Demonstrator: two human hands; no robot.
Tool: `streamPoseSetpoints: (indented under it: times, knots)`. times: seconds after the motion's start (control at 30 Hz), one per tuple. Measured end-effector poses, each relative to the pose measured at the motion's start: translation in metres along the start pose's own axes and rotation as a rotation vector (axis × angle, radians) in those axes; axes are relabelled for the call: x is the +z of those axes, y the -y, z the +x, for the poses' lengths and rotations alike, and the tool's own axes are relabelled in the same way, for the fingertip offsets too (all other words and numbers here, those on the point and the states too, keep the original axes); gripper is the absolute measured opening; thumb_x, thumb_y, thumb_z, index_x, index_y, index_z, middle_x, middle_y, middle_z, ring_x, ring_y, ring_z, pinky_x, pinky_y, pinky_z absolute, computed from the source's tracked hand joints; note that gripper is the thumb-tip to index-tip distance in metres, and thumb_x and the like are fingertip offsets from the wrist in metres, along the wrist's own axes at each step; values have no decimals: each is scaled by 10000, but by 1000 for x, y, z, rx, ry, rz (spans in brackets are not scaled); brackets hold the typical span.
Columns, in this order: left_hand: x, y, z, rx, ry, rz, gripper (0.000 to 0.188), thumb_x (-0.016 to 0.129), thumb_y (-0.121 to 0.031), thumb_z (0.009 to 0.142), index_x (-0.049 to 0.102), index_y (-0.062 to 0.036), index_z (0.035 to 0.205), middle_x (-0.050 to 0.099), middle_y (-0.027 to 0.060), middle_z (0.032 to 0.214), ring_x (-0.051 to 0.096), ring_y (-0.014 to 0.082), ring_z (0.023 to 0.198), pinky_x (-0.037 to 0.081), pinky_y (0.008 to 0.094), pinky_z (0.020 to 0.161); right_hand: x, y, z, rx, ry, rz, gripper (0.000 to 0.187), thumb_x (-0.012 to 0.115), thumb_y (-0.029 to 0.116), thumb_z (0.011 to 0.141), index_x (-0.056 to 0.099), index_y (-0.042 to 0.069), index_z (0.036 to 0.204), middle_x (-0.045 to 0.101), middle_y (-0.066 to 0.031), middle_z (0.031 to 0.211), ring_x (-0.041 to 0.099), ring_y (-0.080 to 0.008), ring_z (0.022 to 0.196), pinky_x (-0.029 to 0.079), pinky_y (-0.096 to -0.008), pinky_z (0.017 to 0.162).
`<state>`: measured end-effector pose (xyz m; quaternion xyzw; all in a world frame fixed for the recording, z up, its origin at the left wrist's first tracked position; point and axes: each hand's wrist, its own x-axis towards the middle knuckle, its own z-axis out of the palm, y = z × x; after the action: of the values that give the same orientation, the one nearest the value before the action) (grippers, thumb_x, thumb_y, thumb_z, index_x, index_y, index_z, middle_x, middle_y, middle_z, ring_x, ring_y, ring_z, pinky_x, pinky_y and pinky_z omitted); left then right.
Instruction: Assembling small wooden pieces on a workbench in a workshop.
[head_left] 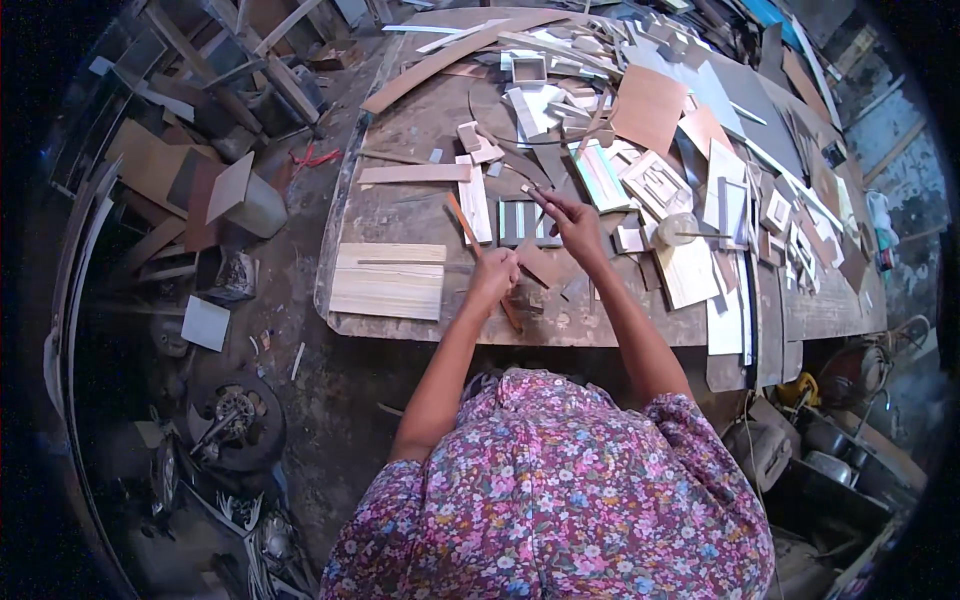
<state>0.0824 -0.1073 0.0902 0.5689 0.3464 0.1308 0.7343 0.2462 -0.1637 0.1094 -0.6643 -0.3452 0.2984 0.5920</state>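
My left hand [490,280] is closed around the middle of a thin orange-brown wooden strip [464,220], which slants from upper left to lower right. Raised a little to the right, my right hand [577,230] pinches a slim dark stick with a pale tip [528,190], which looks like a small brush. A reddish-brown flat piece [541,264] lies just beside my left fingers. Under the stick sits a dark panel with pale green stripes [530,222]. Left of my left hand lies a pale striped wooden board [387,298] with a narrow strip across it.
The worn wooden table [400,215] bears heaps of offcuts and small frames [655,183] on its right half. A round translucent container [679,231] with a stick across it stands right of my right hand. A wheel [237,420] and scrap boards crowd the floor at left.
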Motion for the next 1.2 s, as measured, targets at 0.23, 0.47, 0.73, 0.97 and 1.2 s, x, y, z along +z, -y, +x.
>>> streamPoseSetpoints:
  times: [0.23,0.47,0.73,0.97,1.2]
  knots:
    - [13,-5,1,43,-246,33,209,437,-127,821,542,-13,680,470,4,529,413,78,403,301,223,355,18,-6,-49,-596,50,-617,332,583,128,749,576,215,1070,598,-110,724,579,-279,574,458,-364,516]
    - [35,-15,1,40,-256,67,214,428,-135,838,579,-5,761,446,-9,525,390,69,420,303,213,379,-10,-17,8,-625,-159,-740,388,499,26,718,564,208,1054,594,-97,700,569,-280,546,419,-368,433]
    - [25,10,16,67,-349,117,221,460,-127,809,570,4,669,509,25,540,472,114,463,365,287,436,7,-13,-38,-587,62,-767,355,559,154,751,542,255,1091,571,-78,705,564,-272,537,437,-365,448]
    - [41,-3,16,-6,-331,31,214,479,-127,809,587,-6,669,504,21,523,476,108,475,372,276,453,-13,-18,3,-489,-82,-792,385,493,31,734,559,215,1065,591,-105,738,581,-280,611,448,-380,501]
    - [41,10,18,62,-351,171,199,424,-145,860,551,-26,765,455,-14,553,368,55,415,271,205,368,-6,-22,-35,-564,42,-836,323,572,188,758,555,221,1078,569,-88,731,565,-274,548,424,-371,437]
